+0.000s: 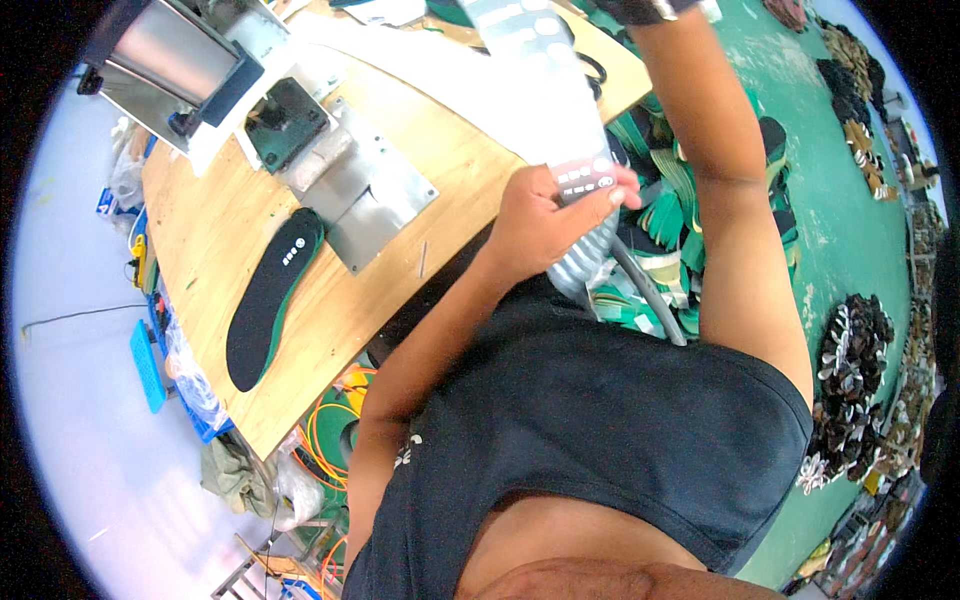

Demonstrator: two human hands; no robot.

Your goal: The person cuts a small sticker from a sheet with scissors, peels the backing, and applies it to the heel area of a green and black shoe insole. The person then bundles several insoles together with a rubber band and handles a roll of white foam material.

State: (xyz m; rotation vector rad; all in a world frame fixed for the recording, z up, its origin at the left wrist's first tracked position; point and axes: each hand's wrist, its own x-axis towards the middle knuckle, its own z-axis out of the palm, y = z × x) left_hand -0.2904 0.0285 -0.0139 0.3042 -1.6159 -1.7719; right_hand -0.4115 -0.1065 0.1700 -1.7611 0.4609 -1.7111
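Note:
My left hand (545, 215) is closed on a long translucent film strip (545, 85) with rows of pale printed marks. The thumb and fingers pinch it beside my body. The strip runs up over the table's right part, and its lower end hangs by my shirt. My right arm stretches far forward. At the top edge my right hand (655, 10) is mostly cut off and blurred beside something dark, so its fingers do not show. A black insole (265, 310) with green edging and small white marks lies on the wooden table, left of my left forearm.
A metal press (185, 65) with a flat steel plate (385, 200) stands at the table's (210, 225) far left. Green and black insoles (665, 215) are heaped beyond its right edge. A grey tube (645, 290) hangs near my body. Dark piles (850, 375) line the green floor.

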